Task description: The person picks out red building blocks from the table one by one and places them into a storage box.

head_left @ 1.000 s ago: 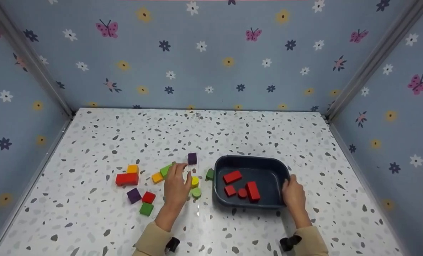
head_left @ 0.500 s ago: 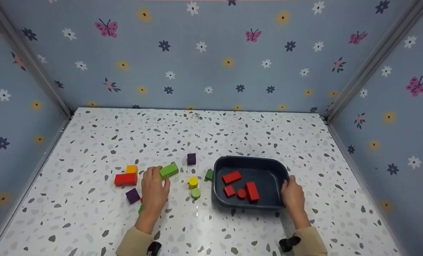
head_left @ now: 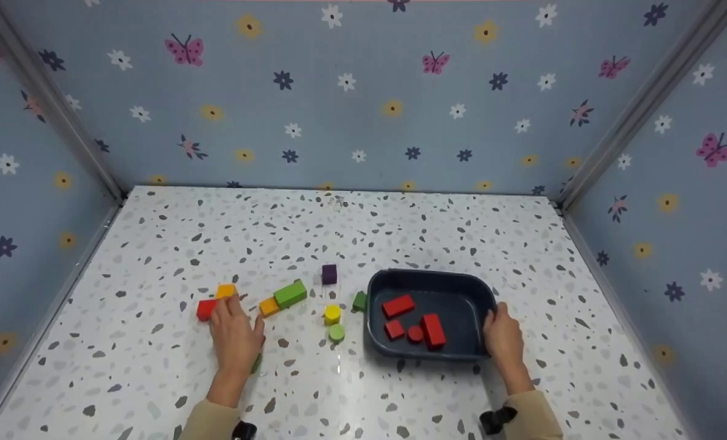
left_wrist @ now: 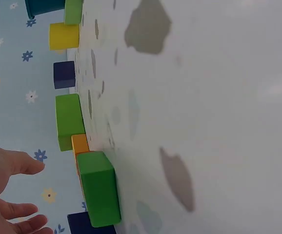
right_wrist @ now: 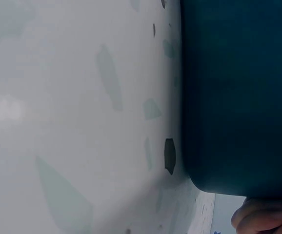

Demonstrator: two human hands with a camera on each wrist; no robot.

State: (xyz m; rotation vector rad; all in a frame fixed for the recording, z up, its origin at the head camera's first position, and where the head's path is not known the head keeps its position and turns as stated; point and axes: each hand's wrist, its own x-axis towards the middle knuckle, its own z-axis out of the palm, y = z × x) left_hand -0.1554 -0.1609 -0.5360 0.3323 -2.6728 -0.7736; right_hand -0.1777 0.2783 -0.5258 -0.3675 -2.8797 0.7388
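Note:
My left hand point(head_left: 235, 336) is over the left group of blocks, fingertips right at the long red block point(head_left: 205, 310), partly hiding it. In the left wrist view its thumb and fingers point(left_wrist: 18, 210) are apart with nothing between them. An orange block point(head_left: 226, 291) sits just behind the red one. Beneath the hand a green block point(left_wrist: 99, 190) and a dark purple block point(left_wrist: 85, 223) show in the left wrist view. My right hand point(head_left: 504, 337) grips the right rim of a dark blue rectangular tub point(head_left: 433, 276), which holds several red blocks point(head_left: 398, 305).
Between hand and tub lie a light green block point(head_left: 290, 294) on an orange block point(head_left: 269, 307), a purple cube point(head_left: 329, 274), a yellow cylinder point(head_left: 332, 314) and a light green cylinder point(head_left: 337, 332). A dark green block point(head_left: 360, 300) stands against the tub's left side. Flowered walls bound the speckled table point(head_left: 314, 226).
My left hand has moved left, from beside the yellow cylinder past the light green block to the long red block. My right hand and the tub have stayed put.

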